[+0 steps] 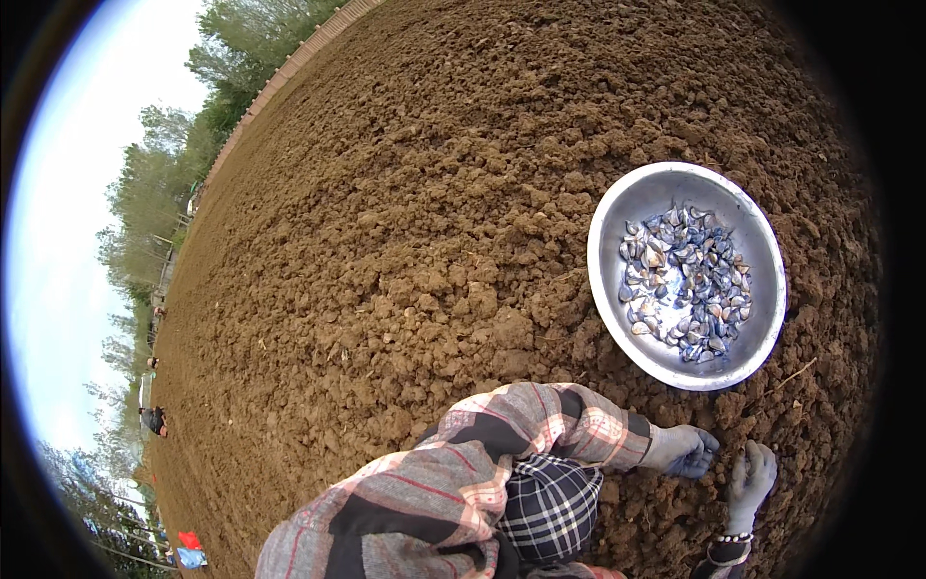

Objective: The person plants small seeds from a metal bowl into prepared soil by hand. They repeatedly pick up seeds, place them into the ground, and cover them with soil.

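My left hand (681, 451), in a grey glove with bluish fingers, is low against the brown soil (444, 280). Its fingers are bent and pressed together, and whatever they hold is hidden. Just right of it, my right hand (750, 485), also gloved in grey, has its fingers curled in; I cannot make out anything in them. Beyond both hands, a round metal basin (610, 318) rests on the ground. Inside lie many garlic cloves (709, 280), purplish-blue and tan, with whitish powder among them. Neither hand touches the basin.
Rough, clumpy tilled soil stretches far to the left. Dark checked cloth (552, 507) bulges beside my plaid left sleeve (492, 434). A thin dry twig (791, 376) lies near the basin. At the far left, a person (153, 420) bends over the field; a fence (289, 68) and trees edge it.
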Tool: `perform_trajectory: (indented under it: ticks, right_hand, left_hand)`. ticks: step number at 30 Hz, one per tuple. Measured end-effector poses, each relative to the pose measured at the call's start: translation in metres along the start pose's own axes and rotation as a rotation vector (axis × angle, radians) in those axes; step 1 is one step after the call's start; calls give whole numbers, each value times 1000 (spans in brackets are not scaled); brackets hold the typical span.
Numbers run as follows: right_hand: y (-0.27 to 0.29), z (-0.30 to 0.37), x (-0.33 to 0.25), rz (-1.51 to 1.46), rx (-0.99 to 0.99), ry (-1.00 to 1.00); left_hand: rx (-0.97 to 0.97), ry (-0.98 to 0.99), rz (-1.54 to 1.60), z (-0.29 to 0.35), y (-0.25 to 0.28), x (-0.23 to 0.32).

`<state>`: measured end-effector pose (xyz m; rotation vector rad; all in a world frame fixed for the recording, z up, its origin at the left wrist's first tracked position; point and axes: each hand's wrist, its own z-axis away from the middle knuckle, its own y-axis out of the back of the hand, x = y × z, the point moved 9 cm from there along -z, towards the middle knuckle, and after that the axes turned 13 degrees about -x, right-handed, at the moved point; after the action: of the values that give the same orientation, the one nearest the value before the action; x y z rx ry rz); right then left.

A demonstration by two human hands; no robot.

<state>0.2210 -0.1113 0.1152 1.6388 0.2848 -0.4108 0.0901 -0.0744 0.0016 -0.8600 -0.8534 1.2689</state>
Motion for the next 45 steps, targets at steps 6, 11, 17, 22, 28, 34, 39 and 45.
perform_trajectory:
  ticks: [6, 11, 17, 22, 28, 34, 39, 45]
  right_hand:
    - [-29, 11, -48, -62, -151, -63]
    - [-28, 60, -53, -231, -30, -43]
    - [5, 45, -123, -164, -41, 75]
    - [65, 13, -132, -634, 201, 38]
    - [78, -4, -203, -931, 165, 55]
    - [99, 11, -269, -912, 78, 258]
    - [77, 2, -269, -995, -7, 265]
    - [101, -15, -271, -882, 117, 253]
  left_hand:
    - [-183, 2, 70, -1, -50, -1]
    - [-367, 165, -100, 2, -67, -49]
    - [-542, -39, -495, 22, -66, -43]
    - [-312, -119, -824, 170, -191, 24]
    - [-125, -503, -909, 277, -221, 40]
    - [280, -799, -1169, 332, -210, 33]
    - [377, -820, -1204, 353, -206, 31]
    - [202, -1027, -1112, 362, -220, 42]
